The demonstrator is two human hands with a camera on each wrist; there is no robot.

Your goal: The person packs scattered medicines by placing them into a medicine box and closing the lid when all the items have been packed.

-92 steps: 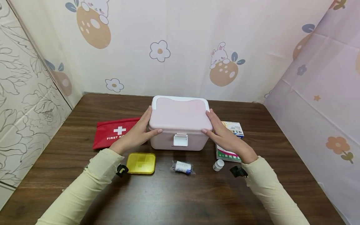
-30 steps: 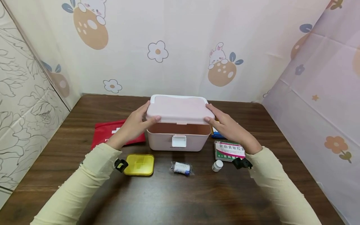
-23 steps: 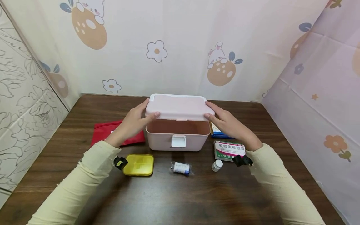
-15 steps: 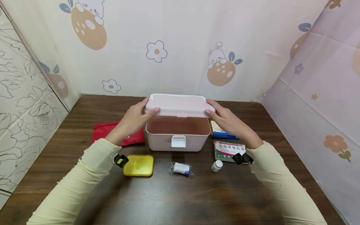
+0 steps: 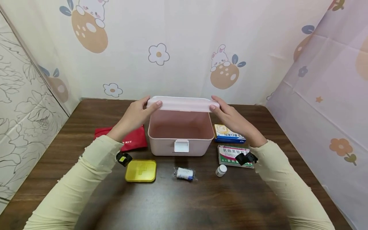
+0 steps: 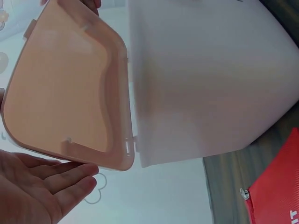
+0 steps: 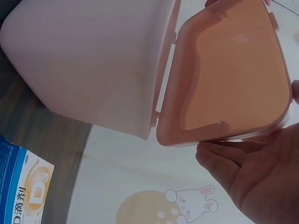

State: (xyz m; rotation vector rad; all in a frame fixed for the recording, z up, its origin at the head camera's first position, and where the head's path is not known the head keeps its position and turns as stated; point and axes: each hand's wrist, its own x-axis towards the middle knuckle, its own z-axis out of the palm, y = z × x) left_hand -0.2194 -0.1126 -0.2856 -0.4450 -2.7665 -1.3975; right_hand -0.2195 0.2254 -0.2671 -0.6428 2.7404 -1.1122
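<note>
A pale pink storage box (image 5: 181, 148) stands on the table with its lid (image 5: 184, 103) raised and tilted back on the hinges. Its inside looks bare, and a white latch (image 5: 181, 146) sits on the front. At the lid's left end my left hand (image 5: 138, 113) grips the corner, thumb on the front edge and fingers along the side. My right hand (image 5: 230, 115) holds the opposite corner the same way. Both wrist views show the lid's orange-tinted underside, with the left fingers (image 6: 70, 179) and right fingers (image 7: 222, 161) against its side edges.
Left of the box lies a red first-aid pouch (image 5: 136, 140), partly behind my left forearm. In front are a yellow pill case (image 5: 141, 171), a wrapped bandage roll (image 5: 185, 173) and a small white bottle (image 5: 221, 171). Two medicine boxes, blue-white (image 5: 228, 134) and green-white (image 5: 233, 155), lie right.
The lid was down on the box at first. Both hands have lifted its front edge up and back, uncovering the inside, and it has tilted further in the last half second.
</note>
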